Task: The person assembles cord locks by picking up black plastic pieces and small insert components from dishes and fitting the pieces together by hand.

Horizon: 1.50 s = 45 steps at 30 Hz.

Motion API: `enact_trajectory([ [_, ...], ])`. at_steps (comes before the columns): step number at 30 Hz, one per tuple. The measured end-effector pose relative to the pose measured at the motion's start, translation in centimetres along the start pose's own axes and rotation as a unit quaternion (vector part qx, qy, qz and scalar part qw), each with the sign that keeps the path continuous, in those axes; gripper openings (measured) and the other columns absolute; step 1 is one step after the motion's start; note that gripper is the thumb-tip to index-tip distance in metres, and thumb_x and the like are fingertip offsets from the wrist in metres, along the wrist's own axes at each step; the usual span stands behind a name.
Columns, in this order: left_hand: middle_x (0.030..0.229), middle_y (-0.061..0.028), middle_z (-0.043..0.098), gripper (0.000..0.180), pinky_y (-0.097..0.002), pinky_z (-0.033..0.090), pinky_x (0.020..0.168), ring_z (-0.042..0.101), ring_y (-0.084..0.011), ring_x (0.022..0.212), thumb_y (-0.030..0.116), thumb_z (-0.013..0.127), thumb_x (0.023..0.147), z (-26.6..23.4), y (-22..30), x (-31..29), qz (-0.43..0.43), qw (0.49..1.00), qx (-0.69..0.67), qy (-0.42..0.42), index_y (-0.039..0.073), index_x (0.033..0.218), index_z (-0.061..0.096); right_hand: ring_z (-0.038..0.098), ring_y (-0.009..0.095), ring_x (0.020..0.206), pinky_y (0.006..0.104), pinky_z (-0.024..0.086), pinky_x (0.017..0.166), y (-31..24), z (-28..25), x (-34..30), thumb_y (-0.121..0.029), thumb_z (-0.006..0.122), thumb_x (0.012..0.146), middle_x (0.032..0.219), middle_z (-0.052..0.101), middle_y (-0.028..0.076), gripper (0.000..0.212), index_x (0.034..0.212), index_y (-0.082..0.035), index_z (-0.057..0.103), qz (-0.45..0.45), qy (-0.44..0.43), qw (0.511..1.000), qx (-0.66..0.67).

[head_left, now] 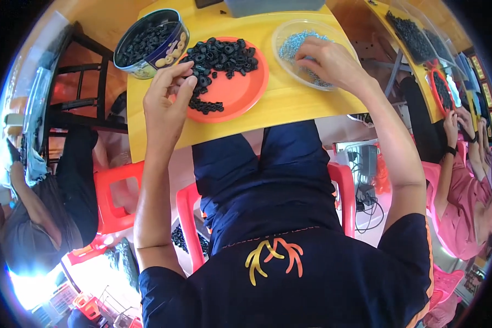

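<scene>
Over the left rim of a round orange-red plate (238,93) is my left hand (165,101), thumb and fingers drawn together; whatever they pinch is too small to make out. Black ring-like parts (224,54) are heaped on the plate, with a smaller cluster of black pieces (209,106) near its front edge. My right hand (329,61) reaches into a clear round tub (279,34), its curled fingertips among small shiny silver-blue pieces (294,45). Those fingertips are partly hidden. Behind my left hand, a round tin (167,59) holds more black parts (150,41).
All this stands on a yellow table (290,109). A grey-blue bin (273,6) sits at its far edge. A black chair frame (82,71) is to the left. People sit on both sides; the right one, in pink (464,202), works at another table.
</scene>
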<state>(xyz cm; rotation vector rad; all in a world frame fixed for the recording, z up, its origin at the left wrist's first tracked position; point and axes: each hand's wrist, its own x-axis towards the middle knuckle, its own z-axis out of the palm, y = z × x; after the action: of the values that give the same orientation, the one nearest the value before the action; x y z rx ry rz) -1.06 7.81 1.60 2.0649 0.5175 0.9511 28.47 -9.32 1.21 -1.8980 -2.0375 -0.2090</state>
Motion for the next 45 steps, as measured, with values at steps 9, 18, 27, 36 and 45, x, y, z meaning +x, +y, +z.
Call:
enact_trajectory([
  [9, 0.086, -0.0025, 0.06, 0.022, -0.0209, 0.047, 0.067, 0.056, -0.0065, 0.074, 0.002, 0.061, 0.088, 3.0, 0.3, -0.4, -0.049, 0.993, -0.092, -0.061, -0.001, 0.109, 0.066, 0.05, 0.003, 0.063, 0.0186, 0.042, 0.058, 0.2, -1.1, -0.8, -0.015, 0.065, 0.09, 0.089, 0.068, 0.002, 0.021, 0.105, -0.001, 0.067, 0.27, 0.025, 0.831, 0.486],
  [18, 0.082, -0.0117, 0.062, 0.011, -0.0344, 0.048, 0.065, 0.062, -0.0264, 0.07, 0.006, 0.063, 0.083, 3.8, -0.8, 1.6, 0.051, 0.985, 0.152, -0.06, 0.003, 0.093, 0.066, 0.051, 0.002, 0.063, 0.0164, 0.043, 0.059, -0.5, -1.6, -2.1, -0.013, 0.064, 0.091, 0.093, 0.068, 0.004, 0.024, 0.112, -0.001, 0.065, 0.266, 0.068, 0.716, 0.641],
  [27, 0.083, -0.007, 0.054, 0.011, -0.0375, 0.05, 0.07, 0.058, -0.0251, 0.086, 0.008, 0.064, 0.079, 5.1, -2.3, 2.1, 0.203, 0.934, 0.264, -0.131, 0.01, 0.09, 0.066, 0.051, 0.003, 0.061, 0.0177, 0.044, 0.057, -1.5, -1.3, -2.4, -0.017, 0.065, 0.091, 0.091, 0.067, 0.002, 0.025, 0.113, -0.004, 0.065, 0.28, 0.065, 0.701, 0.652],
  [36, 0.083, -0.0071, 0.054, 0.005, -0.0378, 0.049, 0.069, 0.057, -0.0251, 0.085, 0.009, 0.065, 0.08, 5.6, -2.1, 2.4, 0.21, 0.918, 0.305, -0.138, 0.007, 0.085, 0.063, 0.051, 0.003, 0.061, 0.0184, 0.043, 0.057, -2.8, -1.5, -2.6, -0.018, 0.065, 0.091, 0.09, 0.066, 0.001, 0.026, 0.112, -0.003, 0.065, 0.266, 0.061, 0.688, 0.672],
  [45, 0.081, -0.0094, 0.056, 0.005, -0.0378, 0.048, 0.071, 0.058, -0.0282, 0.081, 0.008, 0.062, 0.082, 2.6, -2.4, 2.1, 0.188, 0.934, 0.286, -0.105, 0.005, 0.086, 0.062, 0.05, 0.003, 0.06, 0.0186, 0.043, 0.056, -2.5, -0.8, -2.8, -0.02, 0.065, 0.091, 0.084, 0.062, -0.001, 0.024, 0.109, -0.004, 0.066, 0.266, 0.094, 0.665, 0.692],
])
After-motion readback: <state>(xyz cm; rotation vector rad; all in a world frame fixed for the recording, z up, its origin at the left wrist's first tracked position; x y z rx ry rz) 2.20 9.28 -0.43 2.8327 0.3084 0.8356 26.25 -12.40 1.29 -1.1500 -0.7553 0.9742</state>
